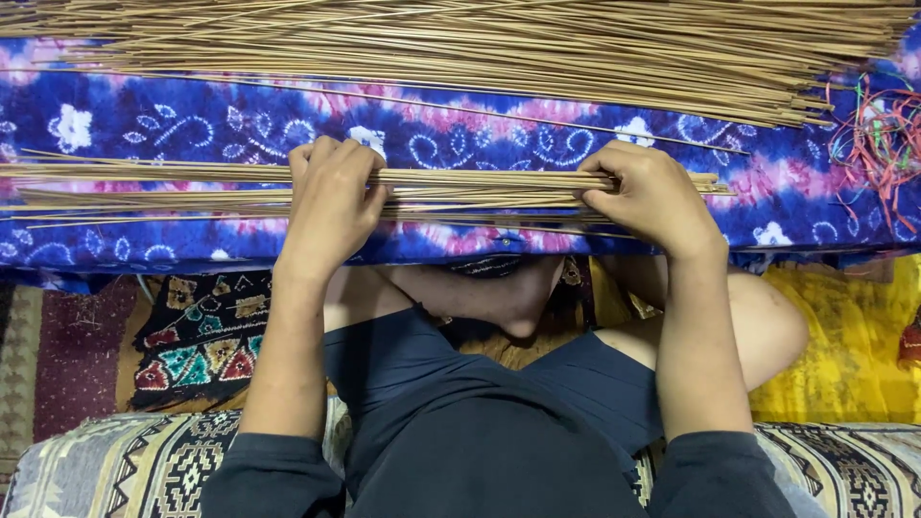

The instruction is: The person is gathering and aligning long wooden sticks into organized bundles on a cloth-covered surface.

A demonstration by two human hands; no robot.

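A small bundle of thin tan sticks (480, 188) lies crosswise on a blue, pink and white tie-dye cloth (499, 125). My left hand (331, 201) rests on the bundle's left part, fingers curled over the sticks. My right hand (652, 197) grips the bundle close to its right end, fingers wrapped around the sticks. A much larger pile of the same sticks (460, 48) lies spread along the far edge of the cloth, beyond both hands.
A tangle of red and green elastic bands (878, 134) lies at the cloth's right end. Below the cloth are my crossed legs in dark shorts (460, 384), patterned rugs (201, 336), a yellow cloth (854, 336) and a woven cushion (115, 470).
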